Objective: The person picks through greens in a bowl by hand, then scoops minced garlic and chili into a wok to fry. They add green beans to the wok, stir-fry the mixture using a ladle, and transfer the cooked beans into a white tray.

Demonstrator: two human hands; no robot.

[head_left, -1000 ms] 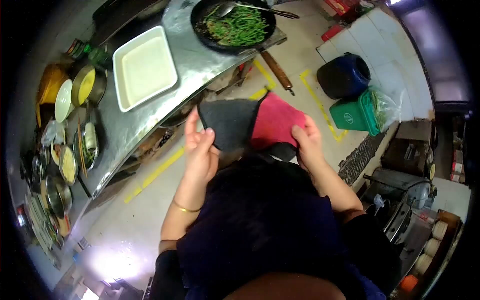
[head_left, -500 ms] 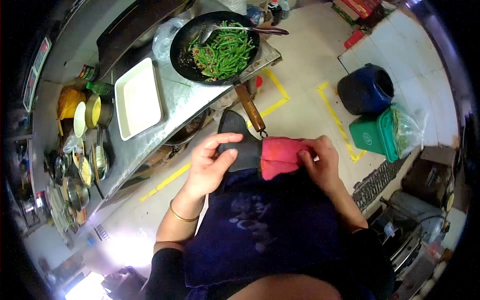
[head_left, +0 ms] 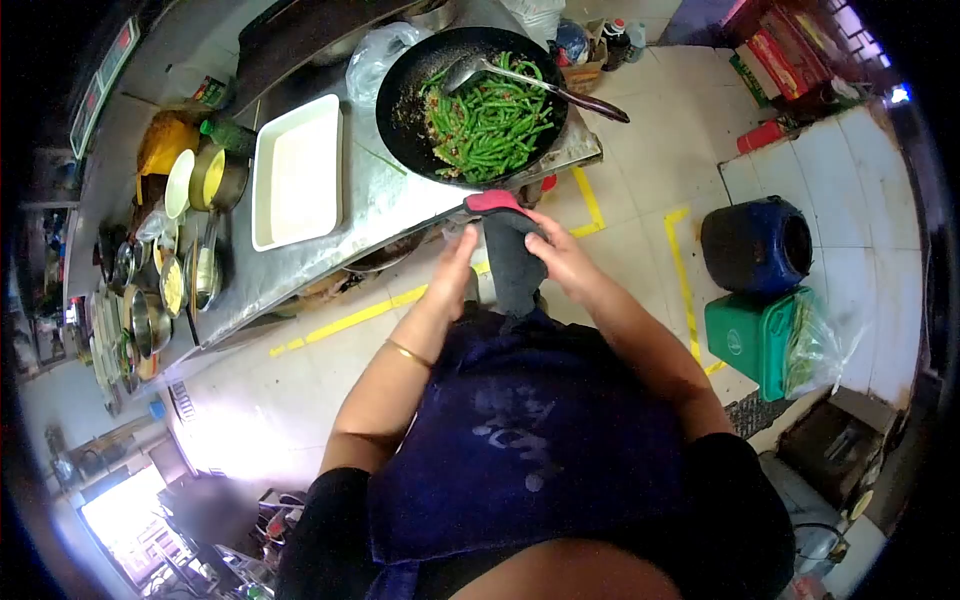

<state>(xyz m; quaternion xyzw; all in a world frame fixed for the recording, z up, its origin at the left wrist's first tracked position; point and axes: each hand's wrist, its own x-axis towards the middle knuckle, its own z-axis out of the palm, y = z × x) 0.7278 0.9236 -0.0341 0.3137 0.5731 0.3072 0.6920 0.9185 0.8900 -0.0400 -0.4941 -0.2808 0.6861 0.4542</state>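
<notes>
A black wok [head_left: 400,115] on the metal counter holds cooked green beans [head_left: 490,125] with reddish bits. A metal ladle [head_left: 590,103] with a dark handle lies across it. Just below the wok, a red and dark grey cloth [head_left: 515,270] hangs where the wok's handle runs, hiding that handle. My right hand [head_left: 565,262] grips the cloth's right side, thumb in front and fingers behind. On the other side, my left hand [head_left: 455,275] is open, fingers stretched beside the cloth.
A white rectangular tray [head_left: 335,175] sits on the counter [head_left: 370,205] left of the wok. Bowls and pans [head_left: 150,322] crowd the far left. On the right stand a blue barrel [head_left: 755,245] and a green bin [head_left: 750,340] with a plastic bag.
Both hands moved up toward the wok with the cloth. The cloth, earlier spread out below the wok's handle, now covers that handle. The view has shifted.
</notes>
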